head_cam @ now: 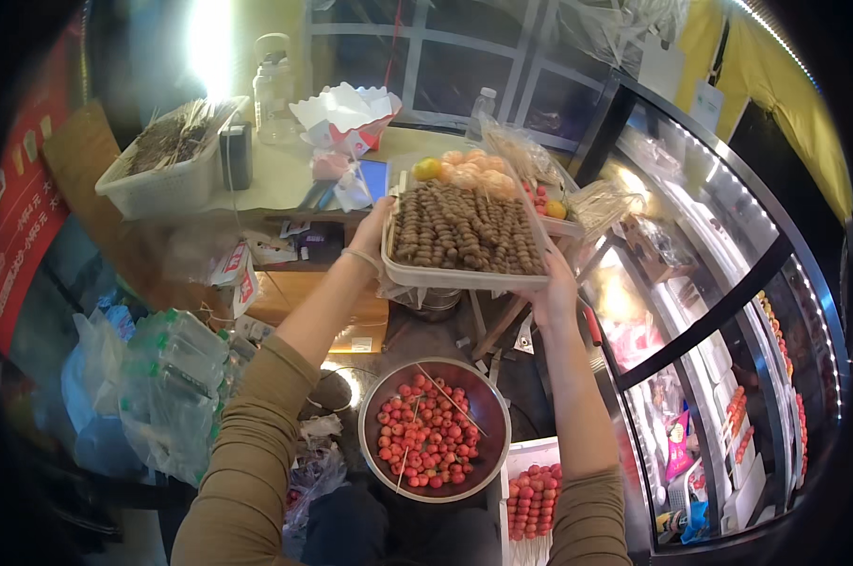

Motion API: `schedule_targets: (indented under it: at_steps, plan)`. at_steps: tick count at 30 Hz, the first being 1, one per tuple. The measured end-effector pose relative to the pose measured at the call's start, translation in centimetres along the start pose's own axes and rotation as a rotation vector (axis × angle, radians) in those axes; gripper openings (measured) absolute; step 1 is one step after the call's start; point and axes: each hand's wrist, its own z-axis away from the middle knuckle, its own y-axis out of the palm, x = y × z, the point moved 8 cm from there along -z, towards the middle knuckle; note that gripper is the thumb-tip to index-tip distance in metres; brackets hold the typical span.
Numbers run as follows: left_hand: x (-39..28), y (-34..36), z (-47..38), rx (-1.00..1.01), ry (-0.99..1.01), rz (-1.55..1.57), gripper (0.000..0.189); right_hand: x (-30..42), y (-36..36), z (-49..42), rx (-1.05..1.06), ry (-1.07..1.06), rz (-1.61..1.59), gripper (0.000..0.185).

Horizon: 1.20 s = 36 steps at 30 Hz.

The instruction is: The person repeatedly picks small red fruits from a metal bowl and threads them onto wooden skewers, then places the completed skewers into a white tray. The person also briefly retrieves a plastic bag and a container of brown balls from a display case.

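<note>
Between my two hands is a shallow white plastic tray (461,277), tilted toward me. Rows of small brown round pieces on skewers (465,230) fill its near part, with peeled orange segments or mandarins (477,172) and a yellow-green citrus fruit (427,168) at the far end. My left hand (378,230) grips the tray's left side; my right hand (553,286) holds its near right corner. Below, a steel bowl (365,431) contains many small red fruits (426,431) and several thin sticks. To its right, skewered red fruits (532,499) lie in a white box (532,451).
Behind the tray stands a table (271,159) with a white basket of sticks (161,191), a clear bottle (274,99) and paper containers (348,117). A lit glass display case (709,311) borders the right. Bagged plastic bottles (171,389) lie at left.
</note>
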Motion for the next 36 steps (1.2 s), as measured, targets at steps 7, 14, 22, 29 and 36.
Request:
schedule_targets:
  at_steps: [7,14,22,29,36]
  plan:
    - [-2.1,-2.7,-4.2,0.024,-0.072,-0.233,0.051,-4.6,-0.6,-4.8,-0.206,0.208,-0.146,0.042]
    - [-0.8,-2.0,3.8,0.054,-0.019,-0.532,0.047,-6.6,-0.6,-8.9,-0.324,0.223,-0.105,0.050]
    - [-2.0,-1.4,0.5,-0.202,0.217,-0.466,0.027,-6.6,1.2,-12.4,-0.284,0.201,0.015,0.065]
    - [-2.3,-2.5,-3.5,-0.228,0.202,-0.544,0.035,-2.9,-3.0,1.8,0.041,-0.178,0.573,0.028]
    - [1.8,-2.8,2.4,0.006,0.271,-0.338,0.039,4.3,-23.7,17.3,-0.557,-0.054,0.880,0.016]
